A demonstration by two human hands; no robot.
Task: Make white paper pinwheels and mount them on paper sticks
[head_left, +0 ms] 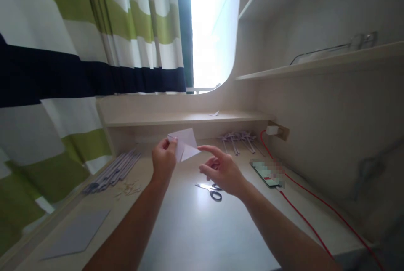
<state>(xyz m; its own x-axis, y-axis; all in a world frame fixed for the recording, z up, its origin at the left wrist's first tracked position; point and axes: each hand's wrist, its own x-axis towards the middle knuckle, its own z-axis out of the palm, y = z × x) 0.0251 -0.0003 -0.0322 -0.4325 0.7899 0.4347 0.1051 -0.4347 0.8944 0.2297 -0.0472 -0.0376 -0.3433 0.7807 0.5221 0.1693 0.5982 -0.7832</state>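
My left hand point(164, 157) pinches a folded piece of white paper point(186, 140) by its left side, thumb on top, holding it above the desk. The paper has creases and a pointed flap that sticks out to the right. My right hand point(222, 170) has its index finger stretched out to the tip of that flap; the thumb is apart and the other fingers are curled, with nothing held between them. Below the right hand, scissors point(215, 195) with dark handles lie on the desk, partly covered by the hand.
Rolled paper sticks point(118, 170) lie at left beside small pale pieces point(128, 189) and a paper stack point(77, 233). Folded paper pinwheels point(238, 137) on sticks lie at the back right. A phone point(265, 173) with a red cable point(304, 216) rests at right. Another folded paper point(214, 114) sits on the ledge.
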